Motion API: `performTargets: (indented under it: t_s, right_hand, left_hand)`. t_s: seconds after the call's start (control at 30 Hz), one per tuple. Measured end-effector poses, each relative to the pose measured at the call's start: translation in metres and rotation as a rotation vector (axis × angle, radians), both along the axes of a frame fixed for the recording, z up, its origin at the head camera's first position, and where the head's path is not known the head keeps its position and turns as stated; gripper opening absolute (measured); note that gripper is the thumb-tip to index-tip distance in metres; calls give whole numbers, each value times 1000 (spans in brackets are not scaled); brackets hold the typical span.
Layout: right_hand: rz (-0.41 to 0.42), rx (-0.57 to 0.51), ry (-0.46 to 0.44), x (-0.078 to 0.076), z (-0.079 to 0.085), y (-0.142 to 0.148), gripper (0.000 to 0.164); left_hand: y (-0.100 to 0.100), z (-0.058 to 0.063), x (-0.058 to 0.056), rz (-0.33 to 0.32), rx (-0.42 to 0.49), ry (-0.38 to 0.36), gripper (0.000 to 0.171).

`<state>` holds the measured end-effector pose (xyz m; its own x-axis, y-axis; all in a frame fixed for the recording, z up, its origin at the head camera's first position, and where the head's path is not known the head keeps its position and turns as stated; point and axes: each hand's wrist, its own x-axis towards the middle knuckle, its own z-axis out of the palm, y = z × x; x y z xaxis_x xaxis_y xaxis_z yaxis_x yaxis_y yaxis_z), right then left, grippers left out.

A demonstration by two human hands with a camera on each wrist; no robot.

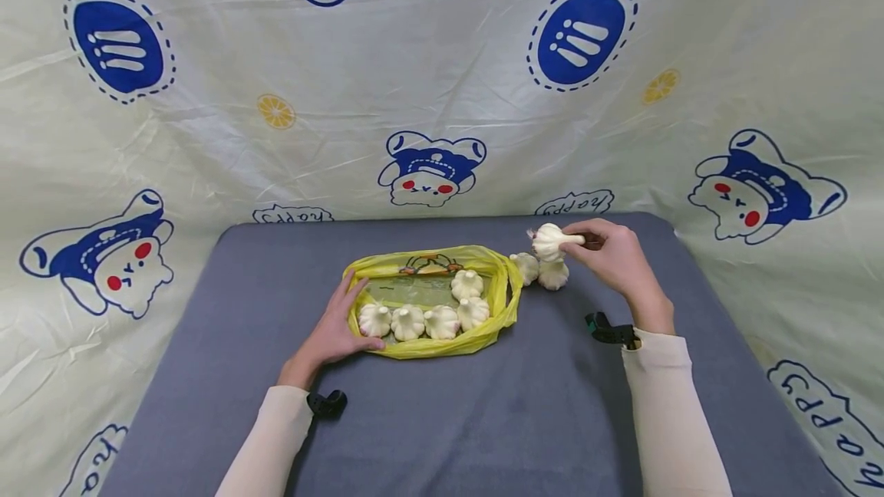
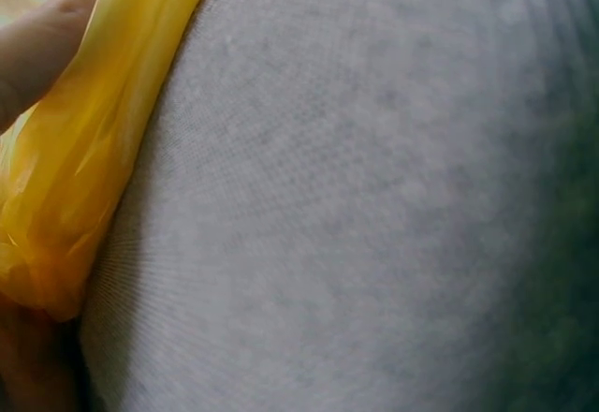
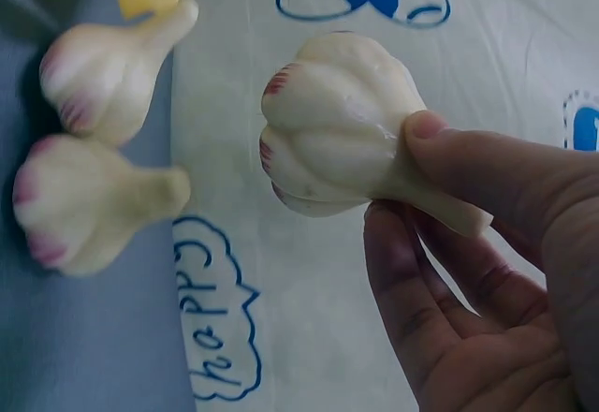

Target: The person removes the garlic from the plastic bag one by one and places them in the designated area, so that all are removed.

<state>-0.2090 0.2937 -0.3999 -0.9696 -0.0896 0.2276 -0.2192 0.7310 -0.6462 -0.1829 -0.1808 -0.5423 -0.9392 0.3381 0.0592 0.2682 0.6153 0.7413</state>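
Note:
My right hand (image 1: 611,255) pinches a garlic bulb (image 1: 549,241) by its stem between thumb and fingertips. In the right wrist view, the held garlic bulb (image 3: 342,126) shows purple streaks on its cloves. Two more garlic bulbs (image 1: 553,274) lie below it on the table, at the right end of a yellow plastic bag (image 1: 476,340). Opened wide, the bag has several garlic bulbs (image 1: 407,322) inside, lined along its near side and right end. My left hand (image 1: 338,328) holds the bag's left end, thumb at the near rim and fingers at the far left rim.
A grey cloth covers the table (image 1: 442,420). Behind and beside it hangs a pale printed sheet (image 1: 331,159) with blue bear drawings. Each wrist wears a black strap, such as the right strap (image 1: 611,330).

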Motion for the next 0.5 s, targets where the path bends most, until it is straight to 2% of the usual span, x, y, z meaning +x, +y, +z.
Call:
performTargets:
  t_s: [0.5]
  right_hand:
    - [-162,47,-14,-1,-11,39,35]
  left_hand:
    - [0,0,-1,-3,10,1,122]
